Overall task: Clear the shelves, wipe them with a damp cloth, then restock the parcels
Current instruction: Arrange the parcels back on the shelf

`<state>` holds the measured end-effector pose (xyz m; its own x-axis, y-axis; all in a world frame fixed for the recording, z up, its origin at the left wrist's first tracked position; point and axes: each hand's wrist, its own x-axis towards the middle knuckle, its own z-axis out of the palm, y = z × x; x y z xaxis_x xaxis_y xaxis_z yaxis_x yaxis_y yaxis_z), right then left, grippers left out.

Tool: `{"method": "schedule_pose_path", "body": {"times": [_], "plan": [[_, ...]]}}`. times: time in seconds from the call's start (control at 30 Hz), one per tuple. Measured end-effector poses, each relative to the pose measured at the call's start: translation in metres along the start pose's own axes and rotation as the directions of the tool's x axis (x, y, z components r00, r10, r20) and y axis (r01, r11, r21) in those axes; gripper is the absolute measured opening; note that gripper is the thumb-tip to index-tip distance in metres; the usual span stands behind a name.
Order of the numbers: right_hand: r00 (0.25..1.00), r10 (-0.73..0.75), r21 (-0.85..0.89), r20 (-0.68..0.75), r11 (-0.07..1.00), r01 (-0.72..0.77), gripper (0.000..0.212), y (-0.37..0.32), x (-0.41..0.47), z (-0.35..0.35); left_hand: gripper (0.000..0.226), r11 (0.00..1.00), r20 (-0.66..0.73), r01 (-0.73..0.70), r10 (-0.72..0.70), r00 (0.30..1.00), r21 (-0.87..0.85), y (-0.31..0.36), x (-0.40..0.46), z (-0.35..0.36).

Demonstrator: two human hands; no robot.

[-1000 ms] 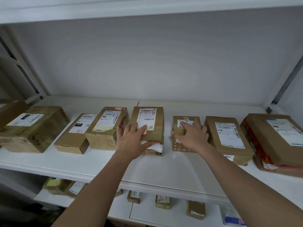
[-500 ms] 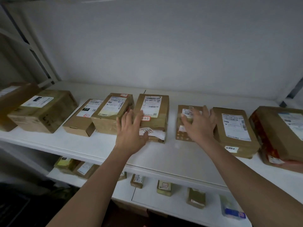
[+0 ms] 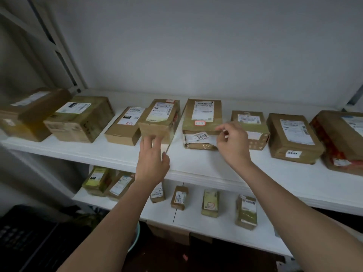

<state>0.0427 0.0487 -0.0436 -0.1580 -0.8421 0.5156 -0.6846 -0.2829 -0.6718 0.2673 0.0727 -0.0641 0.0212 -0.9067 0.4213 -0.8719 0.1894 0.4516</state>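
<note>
A row of brown cardboard parcels lies on the white upper shelf (image 3: 198,163). My left hand (image 3: 153,161) is open, its fingertips at the front face of a tall labelled box (image 3: 160,122). To the right lies a flat parcel (image 3: 203,114) stacked on a torn one marked 3408 (image 3: 198,139). My right hand (image 3: 232,144) hovers at that stack's front right corner, fingers loosely curled and holding nothing. It partly hides a small printed box (image 3: 253,124).
More parcels sit at the left (image 3: 78,118) and right (image 3: 292,136) of the upper shelf. The lower shelf (image 3: 196,218) carries several small parcels (image 3: 210,203). A black crate (image 3: 23,238) stands on the floor at the lower left. The wall closes off the back.
Both hands have drawn back from the parcel tops toward the shelf's front edge. The right hand left the small printed box. The view shifted left and down.
</note>
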Motion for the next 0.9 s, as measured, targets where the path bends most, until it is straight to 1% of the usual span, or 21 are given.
{"method": "schedule_pose_path", "body": {"times": [0.07, 0.13, 0.2, 0.27, 0.37, 0.47, 0.57, 0.67, 0.77, 0.9], "plan": [[0.999, 0.021, 0.034, 0.046, 0.999, -0.022, 0.028, -0.018, -0.018, 0.016, 0.044, 1.0, 0.003, -0.008, 0.008, 1.0, -0.024, -0.019, -0.017, -0.015], [0.993, 0.02, 0.081, 0.116, 0.996, -0.03, 0.03, -0.041, -0.038, 0.038, 0.039, 0.999, 0.022, 0.015, -0.014, 1.0, -0.042, -0.046, -0.035, -0.033], [0.978, 0.01, 0.117, 0.207, 0.993, -0.035, 0.031, -0.062, -0.059, 0.059, 0.034, 0.998, 0.067, 0.045, -0.042, 0.997, -0.044, -0.076, -0.05, -0.047], [0.946, 0.005, 0.154, 0.325, 0.986, -0.058, 0.033, -0.079, -0.081, 0.077, 0.03, 0.996, 0.111, 0.086, -0.081, 0.99, -0.036, -0.102, -0.064, -0.058], [0.855, 0.038, 0.156, 0.517, 0.978, -0.139, 0.033, -0.094, -0.105, 0.102, 0.024, 0.984, 0.147, 0.173, -0.165, 0.975, -0.042, -0.134, -0.079, -0.07], [0.769, 0.079, 0.106, 0.634, 0.976, -0.188, 0.032, -0.097, -0.12, 0.131, 0.021, 0.959, 0.163, 0.279, -0.266, 0.95, -0.059, -0.166, -0.088, -0.073], [0.682, 0.109, 0.03, 0.723, 0.982, -0.189, 0.029, -0.094, -0.124, 0.163, 0.019, 0.929, 0.172, 0.363, -0.347, 0.922, -0.071, -0.198, -0.091, -0.067], [0.589, 0.105, -0.005, 0.801, 0.986, -0.17, 0.027, -0.088, -0.119, 0.2, 0.021, 0.893, 0.173, 0.44, -0.421, 0.891, -0.093, -0.227, -0.089, -0.058], [0.518, 0.108, -0.026, 0.849, 0.986, -0.163, 0.027, -0.083, -0.113, 0.243, 0.024, 0.853, 0.179, 0.514, -0.493, 0.851, -0.095, -0.254, -0.085, -0.05], [0.438, 0.104, -0.035, 0.893, 0.986, -0.163, 0.029, -0.084, -0.113, 0.303, 0.025, 0.814, 0.196, 0.58, -0.563, 0.803, -0.037, -0.299, -0.084, -0.041]]}}
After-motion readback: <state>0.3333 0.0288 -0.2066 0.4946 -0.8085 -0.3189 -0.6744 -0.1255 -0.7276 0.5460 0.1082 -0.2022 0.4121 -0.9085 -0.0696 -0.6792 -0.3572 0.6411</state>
